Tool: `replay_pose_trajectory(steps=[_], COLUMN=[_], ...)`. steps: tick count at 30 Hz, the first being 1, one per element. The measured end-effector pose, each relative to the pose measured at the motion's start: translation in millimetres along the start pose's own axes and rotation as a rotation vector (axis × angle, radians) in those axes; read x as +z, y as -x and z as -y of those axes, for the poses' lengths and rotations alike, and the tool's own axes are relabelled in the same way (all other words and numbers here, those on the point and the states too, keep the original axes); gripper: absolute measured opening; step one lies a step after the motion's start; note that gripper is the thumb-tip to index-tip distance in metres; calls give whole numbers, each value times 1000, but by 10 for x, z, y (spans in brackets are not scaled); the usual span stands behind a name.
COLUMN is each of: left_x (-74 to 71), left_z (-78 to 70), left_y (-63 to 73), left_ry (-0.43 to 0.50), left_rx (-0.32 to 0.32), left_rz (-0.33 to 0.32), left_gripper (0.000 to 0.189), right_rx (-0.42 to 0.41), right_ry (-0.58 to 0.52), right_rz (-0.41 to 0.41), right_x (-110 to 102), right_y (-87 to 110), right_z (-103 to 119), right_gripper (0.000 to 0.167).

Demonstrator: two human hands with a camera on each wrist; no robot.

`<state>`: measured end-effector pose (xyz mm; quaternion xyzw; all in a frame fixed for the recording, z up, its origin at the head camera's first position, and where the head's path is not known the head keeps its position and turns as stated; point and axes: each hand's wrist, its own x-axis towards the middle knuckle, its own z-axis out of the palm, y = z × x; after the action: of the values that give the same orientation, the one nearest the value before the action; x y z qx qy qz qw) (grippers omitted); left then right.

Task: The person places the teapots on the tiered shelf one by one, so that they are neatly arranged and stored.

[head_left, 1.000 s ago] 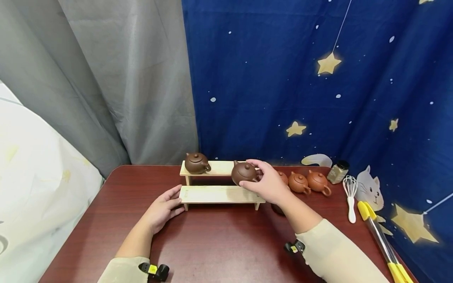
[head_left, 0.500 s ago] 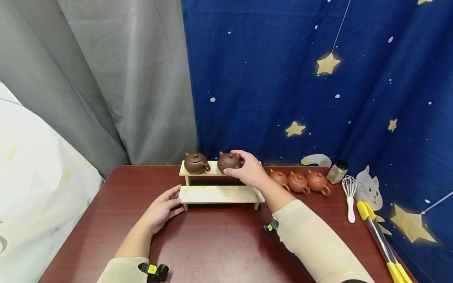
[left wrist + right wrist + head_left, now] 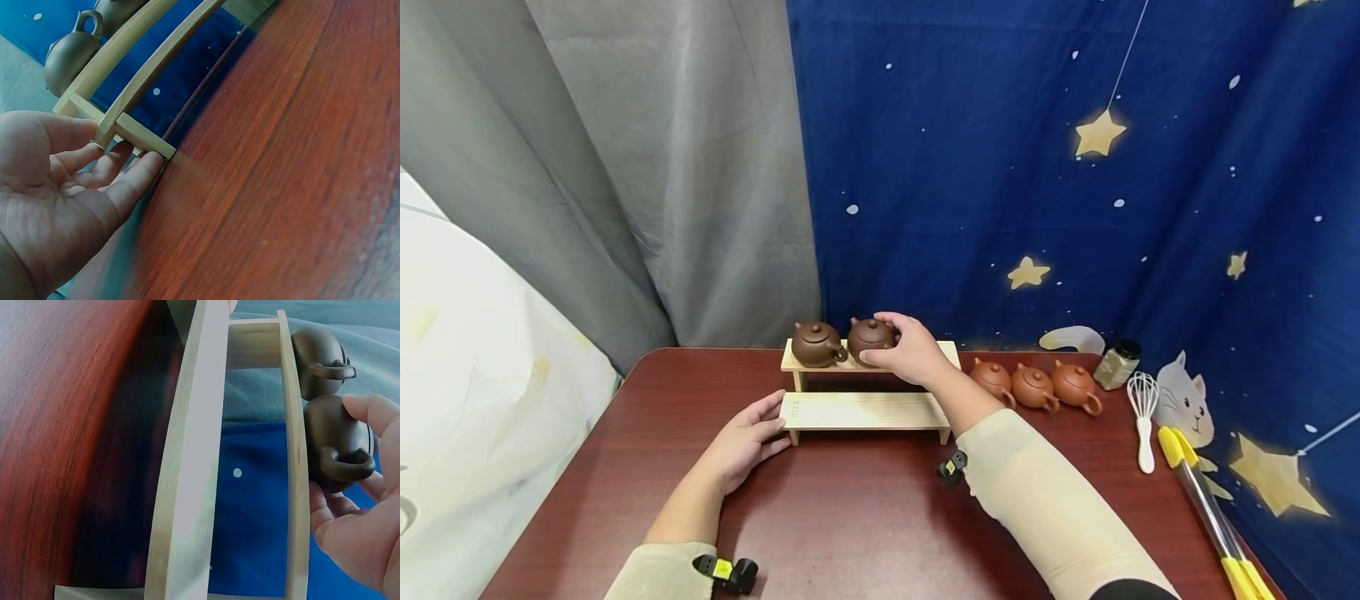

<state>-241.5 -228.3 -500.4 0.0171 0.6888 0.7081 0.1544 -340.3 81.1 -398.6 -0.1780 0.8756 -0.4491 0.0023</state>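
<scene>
The right hand (image 3: 910, 354) grips a dark pot (image 3: 867, 335), shifted toward nine o'clock since the earlier frame, now just beside its twin (image 3: 816, 346) atop the stand (image 3: 865, 410). The left hand (image 3: 743, 443) holds the stand's nine-o'clock end. Only the right wrist view shows the gripped pot's handle (image 3: 347, 467) clearly.

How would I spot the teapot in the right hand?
Find the red table, then the pale wooden rack on it. Look at its upper tier for the dark brown teapot, just right of its lookalike: the one the right hand holds.

Held teapot (image 3: 867, 335) pt. hidden, tongs (image 3: 1208, 510) btm cropped
</scene>
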Motion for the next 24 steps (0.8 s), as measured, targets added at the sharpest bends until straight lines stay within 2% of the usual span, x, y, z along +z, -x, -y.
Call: replay_pose_trajectory(steps=[5, 9, 16, 24], left_x=[8, 3, -1, 0], left_z=[-2, -8, -17, -14], left_y=[-2, -2, -12, -3], left_ry=[2, 0, -3, -3], left_rx=[2, -1, -4, -2], left_rz=[3, 0, 0, -3], left_gripper=[68, 67, 67, 66], right_rx=[4, 17, 44, 43], right_ry=[-7, -14, -123, -145], right_rz=[1, -24, -86, -136], right_x=[-6, -52, -161, -252], right_y=[38, 155, 519, 930], right_z=[6, 19, -4, -160], right_gripper=[81, 83, 71, 66])
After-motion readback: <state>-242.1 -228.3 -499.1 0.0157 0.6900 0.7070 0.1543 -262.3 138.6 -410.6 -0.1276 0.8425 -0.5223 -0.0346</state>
